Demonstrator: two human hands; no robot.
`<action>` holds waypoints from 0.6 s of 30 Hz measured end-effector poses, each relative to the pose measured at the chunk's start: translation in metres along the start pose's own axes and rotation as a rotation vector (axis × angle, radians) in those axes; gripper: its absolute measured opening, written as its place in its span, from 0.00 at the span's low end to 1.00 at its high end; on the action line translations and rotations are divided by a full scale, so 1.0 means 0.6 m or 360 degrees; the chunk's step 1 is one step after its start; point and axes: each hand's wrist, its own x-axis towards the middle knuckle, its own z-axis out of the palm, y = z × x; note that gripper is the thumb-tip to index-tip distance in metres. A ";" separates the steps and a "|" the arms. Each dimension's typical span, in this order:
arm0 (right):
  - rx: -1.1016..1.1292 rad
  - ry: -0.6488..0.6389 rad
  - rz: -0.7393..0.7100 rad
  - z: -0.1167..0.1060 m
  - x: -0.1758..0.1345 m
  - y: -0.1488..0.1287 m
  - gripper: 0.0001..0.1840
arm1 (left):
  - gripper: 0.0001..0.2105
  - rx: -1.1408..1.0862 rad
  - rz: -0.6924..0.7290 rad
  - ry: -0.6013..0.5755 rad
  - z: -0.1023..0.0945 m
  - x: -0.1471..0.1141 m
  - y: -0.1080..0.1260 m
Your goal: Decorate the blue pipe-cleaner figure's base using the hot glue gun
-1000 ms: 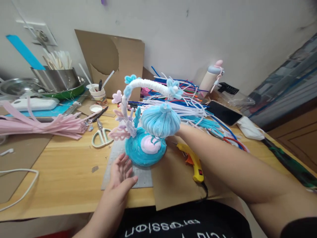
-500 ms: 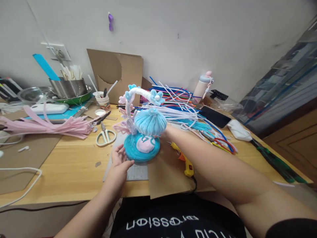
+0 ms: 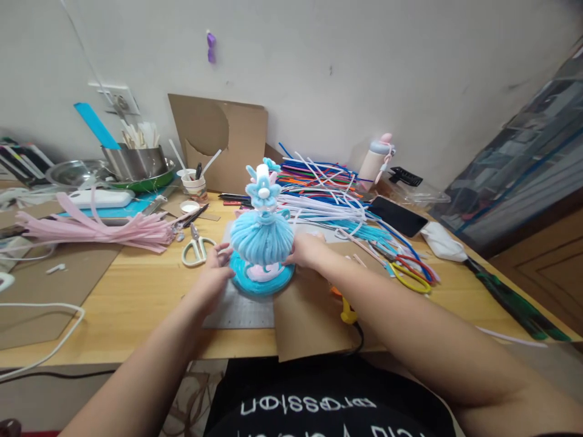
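A pipe-cleaner lamp [image 3: 262, 238] stands near the front of the table, with a pleated light-blue shade facing me over a round blue base [image 3: 260, 287] that has a pink patch. Above the shade is a blue flower [image 3: 264, 190] with a white centre; the arched stem is mostly hidden behind it. My left hand [image 3: 217, 267] grips the base's left edge, thumb in front and fingers behind. On the right side, my right hand [image 3: 307, 249] holds the lamp by its base, its fingertips partly hidden behind the shade and base.
White-handled scissors [image 3: 198, 250] lie to the left, beyond them pink strips [image 3: 104, 227]. A yellow glue gun [image 3: 348, 312] rests on cardboard [image 3: 305, 331], partly under my right forearm. Behind are piled pipe cleaners [image 3: 319, 203], a phone [image 3: 397, 215], a bottle [image 3: 377, 159] and a cup [image 3: 195, 185].
The lamp has been turned so that its arch and shade now point toward me instead of to the right. My right hand has come round to the base's right side.
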 end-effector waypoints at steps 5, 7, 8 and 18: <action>-0.0051 -0.0094 0.0030 -0.009 0.000 -0.011 0.22 | 0.18 0.0338 0.0246 -0.0042 -0.003 -0.005 0.000; -0.0080 -0.0115 0.0029 -0.010 0.004 -0.013 0.23 | 0.13 0.0519 0.0367 0.0000 -0.003 -0.025 0.001; -0.0092 -0.0123 0.0026 -0.009 0.006 -0.014 0.24 | 0.10 0.0730 0.0511 0.0022 -0.003 -0.038 0.002; -0.0119 -0.0135 0.0039 -0.012 0.005 -0.019 0.27 | 0.19 0.1658 0.0881 -0.0075 0.012 -0.126 -0.016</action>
